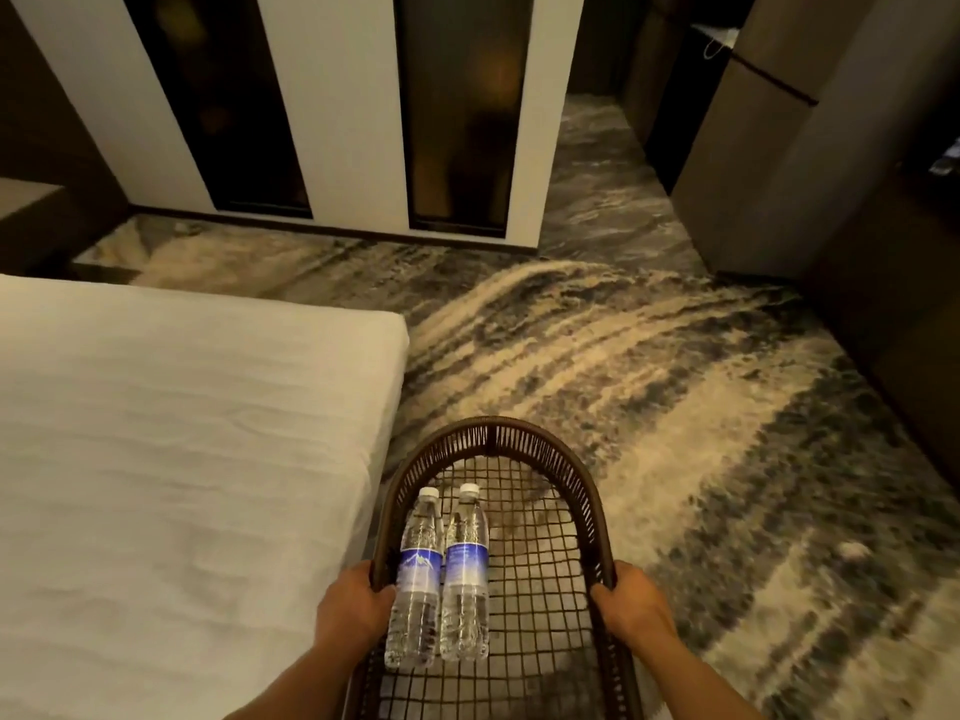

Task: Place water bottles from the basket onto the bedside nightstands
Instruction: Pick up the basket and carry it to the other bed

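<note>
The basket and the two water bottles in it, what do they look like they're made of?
The basket looks like dark brown woven rattan or a synthetic wicker: a wrapped rim and an open grid bottom that shows the carpet through it. Which one is unclear. The two water bottles look like clear, glossy thin plastic, with ribbed walls, blue wrap labels and white screw caps.

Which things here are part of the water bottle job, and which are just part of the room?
Part of the job:
- basket, held at its rim by the left hand and the right hand
- two water bottles, lying side by side in the basket

Just in the room:
- bed
- patterned carpet
- white wall panels

No nightstand is clearly visible.
</note>
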